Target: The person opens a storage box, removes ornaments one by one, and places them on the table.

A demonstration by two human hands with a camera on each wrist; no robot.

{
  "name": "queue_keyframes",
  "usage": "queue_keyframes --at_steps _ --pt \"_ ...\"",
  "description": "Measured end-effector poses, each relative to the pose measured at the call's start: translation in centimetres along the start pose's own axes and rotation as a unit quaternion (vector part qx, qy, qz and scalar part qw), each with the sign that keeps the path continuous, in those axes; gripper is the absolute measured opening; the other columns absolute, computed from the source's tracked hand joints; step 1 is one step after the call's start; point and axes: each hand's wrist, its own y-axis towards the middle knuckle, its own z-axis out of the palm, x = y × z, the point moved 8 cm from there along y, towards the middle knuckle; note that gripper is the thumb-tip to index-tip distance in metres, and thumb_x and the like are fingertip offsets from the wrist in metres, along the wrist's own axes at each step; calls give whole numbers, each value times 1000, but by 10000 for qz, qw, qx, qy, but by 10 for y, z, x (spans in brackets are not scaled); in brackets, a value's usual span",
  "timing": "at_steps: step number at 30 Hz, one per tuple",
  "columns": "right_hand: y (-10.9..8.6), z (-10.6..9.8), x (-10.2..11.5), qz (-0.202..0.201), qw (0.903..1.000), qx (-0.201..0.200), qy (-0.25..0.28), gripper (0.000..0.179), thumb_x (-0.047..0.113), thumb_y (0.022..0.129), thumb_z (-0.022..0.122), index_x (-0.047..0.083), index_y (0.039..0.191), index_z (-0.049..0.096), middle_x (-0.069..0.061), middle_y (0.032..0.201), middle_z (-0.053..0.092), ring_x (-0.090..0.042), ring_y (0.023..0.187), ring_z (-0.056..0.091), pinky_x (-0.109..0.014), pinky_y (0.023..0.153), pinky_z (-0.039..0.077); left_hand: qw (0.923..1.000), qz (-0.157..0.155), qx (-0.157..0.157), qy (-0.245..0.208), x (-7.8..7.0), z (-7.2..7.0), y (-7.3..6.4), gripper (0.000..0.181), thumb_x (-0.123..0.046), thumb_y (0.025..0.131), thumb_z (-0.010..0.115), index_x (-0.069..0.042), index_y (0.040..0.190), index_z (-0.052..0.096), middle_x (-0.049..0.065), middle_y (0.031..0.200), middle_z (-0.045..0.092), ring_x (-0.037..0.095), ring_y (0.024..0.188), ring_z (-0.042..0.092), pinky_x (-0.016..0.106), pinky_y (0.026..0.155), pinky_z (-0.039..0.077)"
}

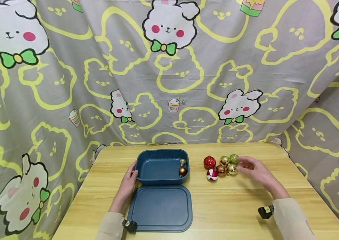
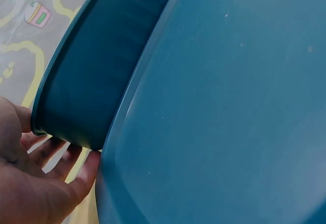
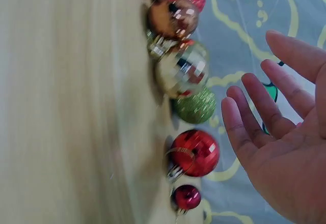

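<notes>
An open dark teal box (image 1: 157, 182) stands left of centre. Inside, at its right end, lie a small gold bauble (image 1: 183, 162) and a copper bauble (image 1: 182, 171). My left hand (image 2: 35, 178) touches the box's left end with extended fingertips. Over the right side of the table hovers my right hand (image 1: 258, 171), fingers spread and holding nothing. Beside it is a cluster: a green glitter bauble (image 1: 234, 159), gold baubles (image 1: 232, 169), a copper bauble (image 1: 221, 170), a red one (image 1: 209, 162) and a red-and-white one (image 1: 212, 175). A shiny red bauble (image 3: 195, 152) and a small crimson bauble (image 3: 187, 197) show beneath that hand.
The flat teal lid (image 1: 160, 208) lies on the table just in front of the box. The wooden table (image 1: 229, 210) ends at a patterned curtain (image 1: 169, 123) at the back. Each wrist carries a small black camera.
</notes>
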Motion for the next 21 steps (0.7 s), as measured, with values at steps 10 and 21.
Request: queue_keyframes --at_steps 10,21 --pt "10 14 24 -290 9993 63 229 53 23 99 71 1 145 55 -24 142 60 -30 121 62 -19 91 51 10000 26 27 -22 0 0 0 52 -19 115 36 -12 165 24 26 163 30 46 148 34 64 119 32" --pt "26 45 36 -252 9980 259 520 51 24 99 72 4 143 58 -23 142 60 -39 126 59 -22 90 53 10000 55 4 -26 -1 0 0 52 -18 115 35 -12 165 25 26 162 31 46 147 36 64 119 34"
